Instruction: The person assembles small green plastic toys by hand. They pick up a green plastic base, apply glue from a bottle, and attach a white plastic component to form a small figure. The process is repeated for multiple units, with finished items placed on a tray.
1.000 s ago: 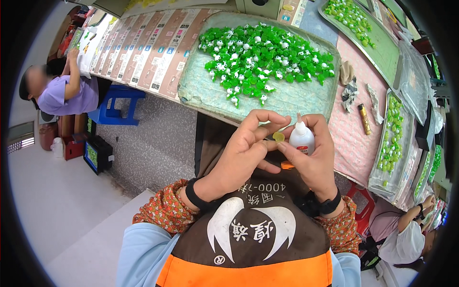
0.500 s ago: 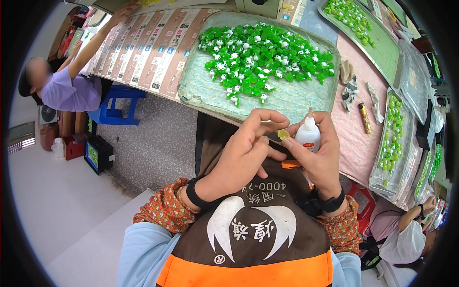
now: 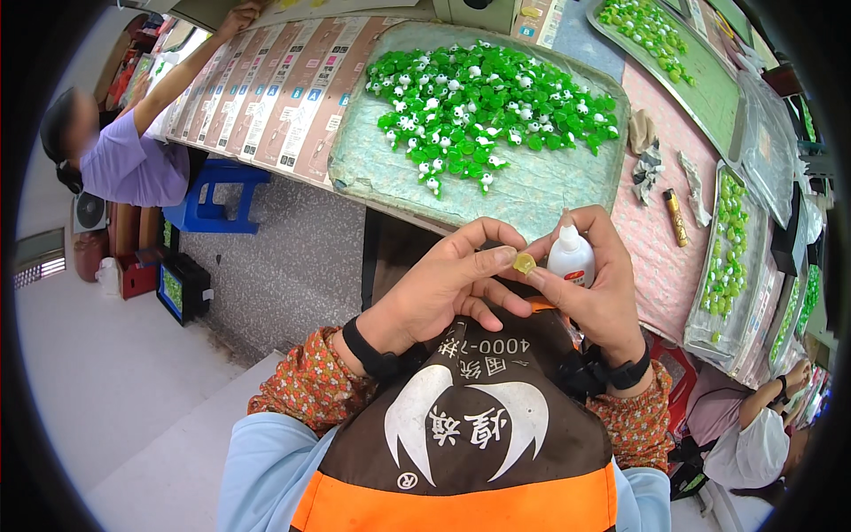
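A small translucent yellow piece (image 3: 524, 263), round and cup-like, sits between my two hands above my apron. My left hand (image 3: 443, 282) meets its left edge with thumb and forefinger pinched, the other fingers fanned loosely below. The thumb of my right hand (image 3: 607, 282) presses against the piece's right side. That same hand grips a white squeeze bottle (image 3: 568, 257) upright, its thin nozzle pointing up. Past my hands lies a pale, paper-lined tray (image 3: 541, 182) heaped with small green pieces (image 3: 492, 97) bearing white ball-shaped parts.
On the pink cloth (image 3: 656, 257) at right lie a gold-and-black tube (image 3: 675, 218) and crumpled rags (image 3: 647, 164). More trays of green pieces (image 3: 729, 248) stand farther right. A blue stool (image 3: 217, 197) and a person in purple (image 3: 137, 164) are at left; another person (image 3: 753, 443) sits at lower right.
My left thumb and forefinger have closed together at the yellow piece, and that hand's other fingers have spread lower. The bottle has shifted slightly. The person in purple has moved their head and arm.
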Tool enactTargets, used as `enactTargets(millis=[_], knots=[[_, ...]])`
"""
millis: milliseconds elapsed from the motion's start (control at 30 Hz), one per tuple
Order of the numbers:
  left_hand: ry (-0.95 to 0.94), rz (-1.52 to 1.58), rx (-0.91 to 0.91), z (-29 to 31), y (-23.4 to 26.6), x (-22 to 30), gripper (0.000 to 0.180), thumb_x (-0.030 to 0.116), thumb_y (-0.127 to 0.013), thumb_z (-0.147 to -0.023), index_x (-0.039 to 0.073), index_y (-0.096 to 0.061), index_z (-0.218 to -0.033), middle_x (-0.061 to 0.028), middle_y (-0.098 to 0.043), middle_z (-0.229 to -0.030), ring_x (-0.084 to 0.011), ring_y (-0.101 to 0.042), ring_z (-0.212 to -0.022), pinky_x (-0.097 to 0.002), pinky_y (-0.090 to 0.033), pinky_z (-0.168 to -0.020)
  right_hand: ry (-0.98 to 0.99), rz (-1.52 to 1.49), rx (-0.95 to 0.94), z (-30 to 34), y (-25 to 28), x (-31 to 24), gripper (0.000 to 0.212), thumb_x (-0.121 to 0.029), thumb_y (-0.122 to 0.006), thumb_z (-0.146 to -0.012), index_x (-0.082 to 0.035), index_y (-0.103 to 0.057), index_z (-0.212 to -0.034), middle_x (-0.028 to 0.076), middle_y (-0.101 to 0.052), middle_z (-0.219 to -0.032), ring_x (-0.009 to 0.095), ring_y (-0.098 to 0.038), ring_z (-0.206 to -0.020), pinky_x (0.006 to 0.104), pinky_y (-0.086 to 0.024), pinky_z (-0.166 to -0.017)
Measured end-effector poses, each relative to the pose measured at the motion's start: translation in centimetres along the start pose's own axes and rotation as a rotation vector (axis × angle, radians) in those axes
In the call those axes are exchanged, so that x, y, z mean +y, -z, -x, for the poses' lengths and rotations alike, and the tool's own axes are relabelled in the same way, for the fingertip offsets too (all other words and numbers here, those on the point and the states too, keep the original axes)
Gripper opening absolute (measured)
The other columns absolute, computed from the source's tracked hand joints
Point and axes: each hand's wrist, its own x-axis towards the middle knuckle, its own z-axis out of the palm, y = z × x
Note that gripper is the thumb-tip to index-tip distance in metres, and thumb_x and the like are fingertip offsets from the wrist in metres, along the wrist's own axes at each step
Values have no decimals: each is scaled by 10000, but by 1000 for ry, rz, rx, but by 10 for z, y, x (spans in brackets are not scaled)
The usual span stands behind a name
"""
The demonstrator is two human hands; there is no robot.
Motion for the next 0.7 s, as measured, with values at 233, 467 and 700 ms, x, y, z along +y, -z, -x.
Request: enactTargets(millis=[233, 467, 700], knots=[[46, 170, -27, -4, 8, -2, 220, 182, -584, -1040, 69, -504, -1210, -154, -651, -1201, -261, -760, -911, -274, -660, -573, -8, 33, -42, -2, 3, -5, 407, -66, -794, -848, -61, -472, -1097, 78, -687, -1005, 74, -633, -855, 228, -527, -670], [-11, 228, -53, -4, 14, -1, 263, 191, -617, -1026, 97, -534, -1257, -122, -669, -1237, -214, -747, -966, -254, -649, -612, 123, 167, 115, 2, -2, -7, 393, -45, -771, -851, -44, -495, -1130, 77, -672, -982, 105, -647, -861, 262, -535, -691], [-61, 354, -28, 1, 16, 5, 451, 182, -571, -1046, 131, -443, -1475, -136, -572, -1432, -209, -726, -1010, -239, -606, -593, 200, 502, 88, 30, 1, -22, 395, -80, -767, -846, -14, -565, -1180, 143, -669, -956, 226, -688, -845, 331, -533, -735]])
